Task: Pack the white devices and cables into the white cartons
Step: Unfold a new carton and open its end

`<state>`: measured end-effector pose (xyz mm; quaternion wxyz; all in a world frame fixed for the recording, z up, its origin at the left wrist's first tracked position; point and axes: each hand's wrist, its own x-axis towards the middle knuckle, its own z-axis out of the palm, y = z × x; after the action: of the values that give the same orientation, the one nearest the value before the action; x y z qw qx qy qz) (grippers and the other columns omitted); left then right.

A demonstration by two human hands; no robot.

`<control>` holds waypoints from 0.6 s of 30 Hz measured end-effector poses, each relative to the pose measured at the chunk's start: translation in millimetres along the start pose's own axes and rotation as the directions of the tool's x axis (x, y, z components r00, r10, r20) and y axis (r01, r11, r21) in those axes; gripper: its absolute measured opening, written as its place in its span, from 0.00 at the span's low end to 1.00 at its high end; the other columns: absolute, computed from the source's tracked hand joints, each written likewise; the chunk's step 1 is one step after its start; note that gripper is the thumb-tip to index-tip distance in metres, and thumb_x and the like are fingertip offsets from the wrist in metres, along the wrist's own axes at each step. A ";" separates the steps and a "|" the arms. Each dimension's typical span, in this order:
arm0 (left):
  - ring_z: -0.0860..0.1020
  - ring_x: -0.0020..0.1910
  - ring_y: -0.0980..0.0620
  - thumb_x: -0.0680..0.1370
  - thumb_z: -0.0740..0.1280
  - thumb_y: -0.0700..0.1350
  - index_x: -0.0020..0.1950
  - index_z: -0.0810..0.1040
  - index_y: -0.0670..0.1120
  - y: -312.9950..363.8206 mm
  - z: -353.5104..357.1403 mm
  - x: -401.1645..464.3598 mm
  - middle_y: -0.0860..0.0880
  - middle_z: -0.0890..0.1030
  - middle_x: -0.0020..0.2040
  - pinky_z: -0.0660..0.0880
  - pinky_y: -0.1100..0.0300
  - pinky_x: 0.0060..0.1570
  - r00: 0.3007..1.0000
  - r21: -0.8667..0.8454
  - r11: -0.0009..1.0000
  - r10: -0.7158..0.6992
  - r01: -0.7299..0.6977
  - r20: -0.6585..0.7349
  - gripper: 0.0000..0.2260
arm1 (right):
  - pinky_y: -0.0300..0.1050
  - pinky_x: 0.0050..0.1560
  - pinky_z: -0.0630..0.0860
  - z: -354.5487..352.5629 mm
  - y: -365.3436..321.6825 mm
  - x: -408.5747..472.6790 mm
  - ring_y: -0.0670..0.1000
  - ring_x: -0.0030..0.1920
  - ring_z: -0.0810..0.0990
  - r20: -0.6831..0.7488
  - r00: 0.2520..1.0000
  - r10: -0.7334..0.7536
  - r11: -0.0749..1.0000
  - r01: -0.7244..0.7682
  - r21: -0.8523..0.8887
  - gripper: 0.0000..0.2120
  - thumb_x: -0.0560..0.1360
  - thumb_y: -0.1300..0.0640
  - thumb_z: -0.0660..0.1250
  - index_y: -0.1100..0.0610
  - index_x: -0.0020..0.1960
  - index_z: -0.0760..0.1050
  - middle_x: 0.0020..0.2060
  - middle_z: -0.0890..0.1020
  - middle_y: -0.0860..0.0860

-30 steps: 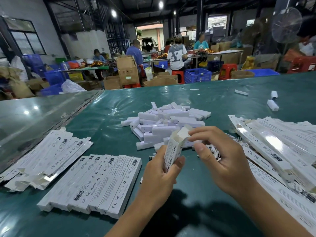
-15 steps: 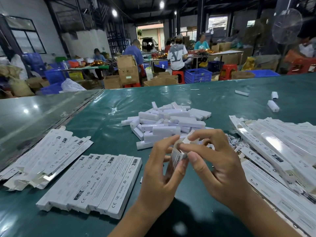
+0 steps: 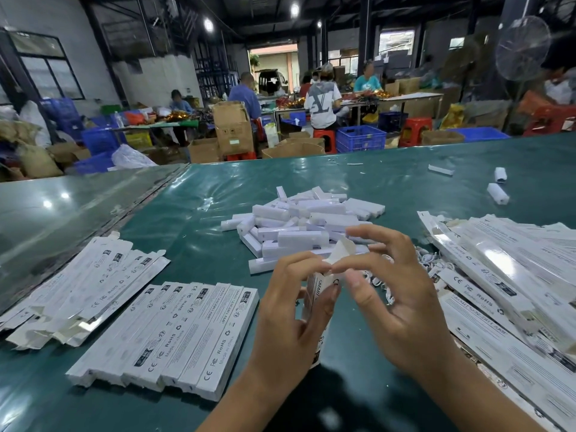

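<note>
A worker's left hand (image 3: pixel 290 310) grips a slim white carton (image 3: pixel 319 289) upright at lower centre of the frame while the right hand (image 3: pixel 402 294) pinches its open end flap (image 3: pixel 341 252).

The thin card looks light and easily creased, best held by its long sides. Loose white devices (image 3: pixel 299 219) are heaped just behind, cables (image 3: pixel 427 260) to the right, packed cartons (image 3: pixel 174 335) lower left, flat cartons (image 3: pixel 514 275) crowding the right; nothing blocks the hands.

Both hands (image 3: pixel 293 313) grip upright carton (image 3: pixel 319 286), right hand (image 3: pixel 402 300) pinching flap.
</note>
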<state>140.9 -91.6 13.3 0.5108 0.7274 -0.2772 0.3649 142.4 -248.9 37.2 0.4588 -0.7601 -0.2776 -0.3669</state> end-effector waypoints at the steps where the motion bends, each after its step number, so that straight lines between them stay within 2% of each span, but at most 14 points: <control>1: 0.78 0.59 0.46 0.81 0.68 0.45 0.61 0.75 0.52 -0.2 0.6 0.1 0.55 0.76 0.60 0.79 0.46 0.47 1.000 0.008 1.000 0.000 0.000 -0.004 0.09 | 0.38 0.66 0.69 -1.2 0.4 1.1 0.51 0.68 0.76 -0.054 0.995 0.078 0.992 -0.072 0.108 0.09 0.80 0.51 0.62 0.49 0.56 0.80 0.62 0.79 0.47; 3: 0.78 0.59 0.46 0.81 0.68 0.45 0.60 0.76 0.52 0.1 1.9 -0.2 0.56 0.76 0.60 0.79 0.47 0.47 1.000 0.008 1.000 -0.001 0.001 -0.008 0.09 | 0.37 0.60 0.74 -4.1 -0.3 5.1 0.47 0.62 0.80 -0.083 0.954 0.290 0.915 -0.251 0.315 0.11 0.80 0.49 0.63 0.47 0.60 0.78 0.57 0.83 0.44; 5: 0.78 0.58 0.47 0.81 0.68 0.45 0.60 0.76 0.52 0.7 1.9 -0.4 0.56 0.76 0.60 0.79 0.48 0.46 1.000 0.002 1.000 -0.001 0.001 -0.012 0.09 | 0.34 0.54 0.76 -5.0 -0.7 7.6 0.44 0.55 0.84 0.028 0.931 0.364 0.853 -0.345 0.392 0.12 0.80 0.47 0.62 0.46 0.58 0.82 0.52 0.86 0.42; 7: 0.79 0.56 0.46 0.80 0.69 0.46 0.60 0.76 0.53 2.0 1.0 0.6 0.55 0.77 0.58 0.80 0.48 0.44 0.999 -0.008 0.999 -0.040 0.040 -0.025 0.10 | 0.30 0.52 0.75 -3.3 -4.1 5.8 0.43 0.54 0.84 0.127 0.952 0.280 0.894 -0.307 0.326 0.15 0.80 0.45 0.61 0.46 0.56 0.85 0.51 0.86 0.41; 9: 0.81 0.53 0.47 0.78 0.72 0.49 0.60 0.73 0.59 5.3 1.2 0.8 0.55 0.80 0.55 0.81 0.52 0.41 0.986 -0.050 0.987 -0.154 0.151 -0.061 0.14 | 0.30 0.53 0.74 -1.6 -8.1 3.5 0.43 0.55 0.84 0.116 0.974 0.194 0.946 -0.217 0.241 0.14 0.80 0.46 0.62 0.47 0.56 0.84 0.51 0.86 0.40; 11: 0.82 0.50 0.50 0.75 0.73 0.52 0.59 0.70 0.62 9.0 1.9 -0.7 0.57 0.80 0.54 0.81 0.57 0.41 0.973 -0.072 0.974 -0.218 0.213 -0.069 0.17 | 0.32 0.50 0.76 -0.3 -10.6 1.7 0.45 0.51 0.85 0.056 0.989 0.137 0.973 -0.145 0.179 0.08 0.79 0.50 0.67 0.47 0.53 0.85 0.48 0.86 0.40; 14: 0.81 0.51 0.56 0.74 0.72 0.52 0.60 0.70 0.58 12.1 4.4 -4.4 0.61 0.78 0.55 0.82 0.56 0.43 0.989 0.070 0.987 -0.137 0.142 -0.061 0.18 | 0.34 0.42 0.78 -1.0 -13.0 -0.1 0.47 0.43 0.85 -0.017 0.990 0.139 0.982 -0.136 0.134 0.04 0.75 0.55 0.73 0.50 0.48 0.86 0.42 0.86 0.42; 16: 0.80 0.51 0.58 0.73 0.72 0.51 0.60 0.70 0.56 12.3 5.5 -5.6 0.63 0.77 0.55 0.82 0.54 0.41 0.993 0.104 0.989 -0.101 0.107 -0.062 0.18 | 0.34 0.40 0.78 -2.5 -14.4 0.1 0.46 0.39 0.85 -0.035 0.991 0.132 0.986 -0.128 0.106 0.03 0.74 0.56 0.73 0.51 0.46 0.86 0.39 0.86 0.42; 18: 0.80 0.51 0.60 0.73 0.73 0.49 0.60 0.70 0.53 12.5 6.0 -5.7 0.63 0.75 0.55 0.82 0.57 0.41 0.997 0.126 0.991 -0.044 0.050 -0.056 0.18 | 0.32 0.39 0.77 -3.5 -15.1 0.2 0.44 0.37 0.84 -0.063 0.992 0.107 0.993 -0.103 0.063 0.03 0.74 0.57 0.73 0.52 0.45 0.86 0.37 0.85 0.41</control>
<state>129.3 -101.1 14.2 0.4789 0.7549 -0.2223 0.3891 129.9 -245.6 45.9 0.5089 -0.7472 -0.2326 -0.3586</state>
